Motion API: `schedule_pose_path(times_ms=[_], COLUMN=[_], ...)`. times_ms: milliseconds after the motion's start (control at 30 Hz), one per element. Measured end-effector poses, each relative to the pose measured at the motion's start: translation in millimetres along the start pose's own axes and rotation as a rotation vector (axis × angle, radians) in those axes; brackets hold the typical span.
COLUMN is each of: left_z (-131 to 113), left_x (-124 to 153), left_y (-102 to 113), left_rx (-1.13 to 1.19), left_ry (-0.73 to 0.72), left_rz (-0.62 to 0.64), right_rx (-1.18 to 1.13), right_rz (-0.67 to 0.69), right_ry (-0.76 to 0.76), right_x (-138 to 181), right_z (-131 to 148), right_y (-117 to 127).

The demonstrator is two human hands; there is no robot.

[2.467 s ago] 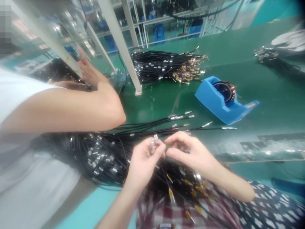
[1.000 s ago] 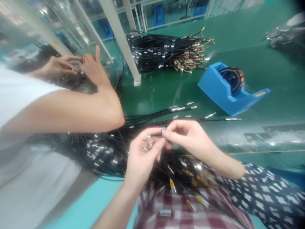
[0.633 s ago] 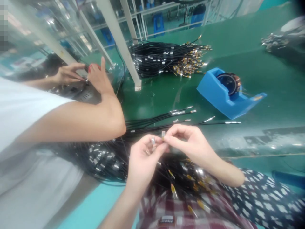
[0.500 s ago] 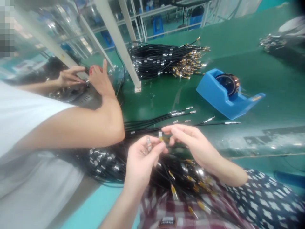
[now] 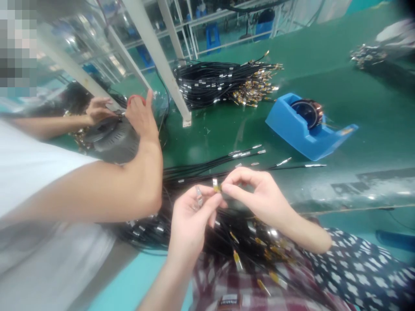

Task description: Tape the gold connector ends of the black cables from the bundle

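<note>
My left hand (image 5: 192, 218) is closed, pinching a cable end between thumb and forefinger. A silver connector with amber tape (image 5: 215, 185) sticks up from that pinch. Between the fingers of the same hand shows a second silver connector (image 5: 199, 196). My right hand (image 5: 261, 196) has thumb and forefinger pressed together at the amber tape beside the connector. Black cables with taped silver ends (image 5: 237, 260) lie across my lap under both hands. Past my right hand stands a blue tape dispenser (image 5: 288, 129) with an amber roll (image 5: 320, 113).
Several loose black cables (image 5: 210, 162) lie along the green table (image 5: 220, 134). A big cable bundle (image 5: 207, 82) rests behind them, beside a white post (image 5: 162, 60). At left, a co-worker's arm (image 5: 129, 181) reaches close to my left hand, over a dark grey device (image 5: 119, 142).
My right hand has moved slightly left, its fingertips closing onto the tape at the connector. My left hand keeps its hold. The co-worker's hands have shifted a little, showing more of the grey device.
</note>
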State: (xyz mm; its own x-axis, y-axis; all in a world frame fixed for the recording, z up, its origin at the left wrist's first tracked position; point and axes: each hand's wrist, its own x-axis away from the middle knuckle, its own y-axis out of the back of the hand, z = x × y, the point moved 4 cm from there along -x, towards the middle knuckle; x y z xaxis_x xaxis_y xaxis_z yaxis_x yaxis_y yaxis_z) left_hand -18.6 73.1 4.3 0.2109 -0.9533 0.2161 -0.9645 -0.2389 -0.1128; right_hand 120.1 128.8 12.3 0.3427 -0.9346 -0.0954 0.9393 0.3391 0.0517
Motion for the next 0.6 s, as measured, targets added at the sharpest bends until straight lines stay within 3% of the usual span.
schedule_pose_path(times_ms=[167,300,433,600], left_z=[-3.9,-7.7,-8.8,-5.4], left_x=[-0.4,-1.3,-1.8,0.9], left_y=[-0.2,0.1,0.1,4.2], left_rx=[-0.001,-0.022,-0.039,-0.120], left_ry=[0.001,0.037,0.046,0.013], left_rz=[0.034,0.100,0.173,0.089], right_rx=[-0.126,-0.276,-0.220,-0.091], right_rz=[0.069,0.204,0.252,0.217], right_ry=[-0.066,-0.116,-0.004,0.185], right_x=[-5.2,-7.7,-7.8,-5.0], right_z=[-4.8,-7.3,-6.0,1.5], right_y=[-2.9,-6.7,-6.7,-7.2])
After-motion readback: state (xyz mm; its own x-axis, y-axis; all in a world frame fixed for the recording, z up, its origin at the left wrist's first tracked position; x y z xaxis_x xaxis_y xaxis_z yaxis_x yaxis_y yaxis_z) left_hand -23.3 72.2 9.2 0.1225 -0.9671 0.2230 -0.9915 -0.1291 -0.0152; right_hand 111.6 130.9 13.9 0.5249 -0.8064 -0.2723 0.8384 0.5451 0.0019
